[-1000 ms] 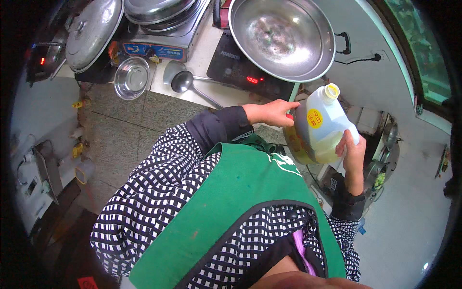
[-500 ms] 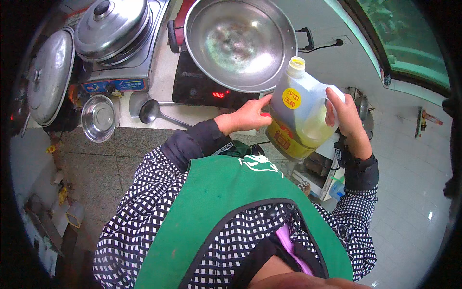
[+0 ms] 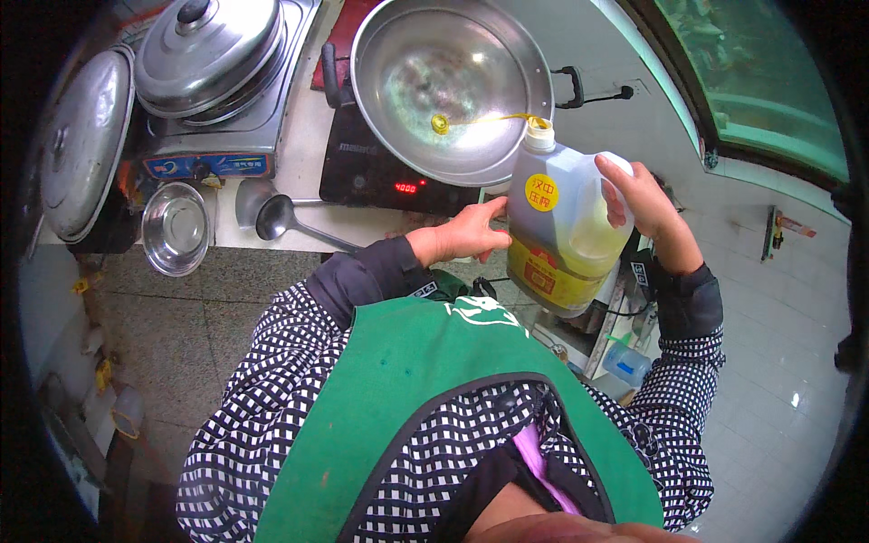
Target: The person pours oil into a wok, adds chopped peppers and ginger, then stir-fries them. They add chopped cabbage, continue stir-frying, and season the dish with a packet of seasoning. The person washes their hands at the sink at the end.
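Note:
A large plastic oil jug point(image 3: 557, 226) with a yellow label is tilted, its mouth at the near right rim of a wide metal wok point(image 3: 398, 72). A thin stream of yellow oil point(image 3: 489, 119) runs from the mouth into the wok, and a small yellow pool lies there. My right hand point(image 3: 638, 201) is closed round the jug's handle. With thumb and fingers, my left hand point(image 3: 466, 232) steadies the jug's left side; part of its grip is hidden. The wok stands on a black induction cooker point(image 3: 362, 163) with a lit red display.
Left of the cooker, a gas stove point(image 3: 208, 145) bears a lidded pan point(image 3: 204, 54). A metal bowl point(image 3: 176, 229) and a ladle point(image 3: 276, 219) lie at the counter's front edge, with a flat-bladed turner point(image 3: 251, 201) under the ladle. A large lid point(image 3: 88, 145) stands far left.
The jug has tipped further toward the wok, and oil now streams from its mouth; before, none flowed. Both hands have stayed on the jug. The view has shifted slightly.

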Action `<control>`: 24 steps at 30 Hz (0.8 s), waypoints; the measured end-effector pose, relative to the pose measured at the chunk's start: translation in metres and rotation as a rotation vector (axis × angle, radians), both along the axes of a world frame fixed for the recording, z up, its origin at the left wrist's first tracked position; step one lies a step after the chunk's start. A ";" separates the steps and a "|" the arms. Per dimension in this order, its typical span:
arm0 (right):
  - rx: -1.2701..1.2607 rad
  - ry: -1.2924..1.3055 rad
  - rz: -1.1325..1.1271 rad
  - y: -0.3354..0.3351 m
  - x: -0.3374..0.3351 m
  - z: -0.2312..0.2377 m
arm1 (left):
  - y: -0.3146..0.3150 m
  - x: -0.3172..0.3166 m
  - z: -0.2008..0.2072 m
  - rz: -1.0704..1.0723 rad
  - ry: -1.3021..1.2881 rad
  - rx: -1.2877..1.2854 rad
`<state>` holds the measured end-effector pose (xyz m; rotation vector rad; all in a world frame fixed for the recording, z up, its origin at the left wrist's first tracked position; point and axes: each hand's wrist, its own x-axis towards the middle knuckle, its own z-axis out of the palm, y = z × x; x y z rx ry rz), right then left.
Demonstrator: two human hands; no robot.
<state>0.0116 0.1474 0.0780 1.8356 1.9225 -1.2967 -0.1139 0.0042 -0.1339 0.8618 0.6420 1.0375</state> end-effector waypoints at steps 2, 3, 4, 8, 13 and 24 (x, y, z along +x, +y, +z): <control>-0.001 -0.013 -0.001 0.001 -0.001 -0.001 | 0.000 -0.002 0.001 0.011 -0.007 0.011; -0.002 -0.014 -0.002 0.001 -0.001 -0.001 | 0.000 -0.003 0.001 0.010 -0.009 0.016; -0.002 -0.008 -0.001 0.001 -0.001 -0.002 | 0.000 -0.003 0.001 0.009 -0.011 0.022; -0.014 0.006 -0.012 0.002 0.002 -0.003 | 0.002 -0.005 0.002 0.015 -0.003 0.000; -0.033 0.006 -0.004 0.003 0.003 -0.003 | 0.002 -0.006 0.002 -0.008 -0.047 -0.025; -0.031 -0.049 0.042 0.009 0.004 -0.008 | 0.007 0.000 -0.006 -0.062 -0.043 -0.044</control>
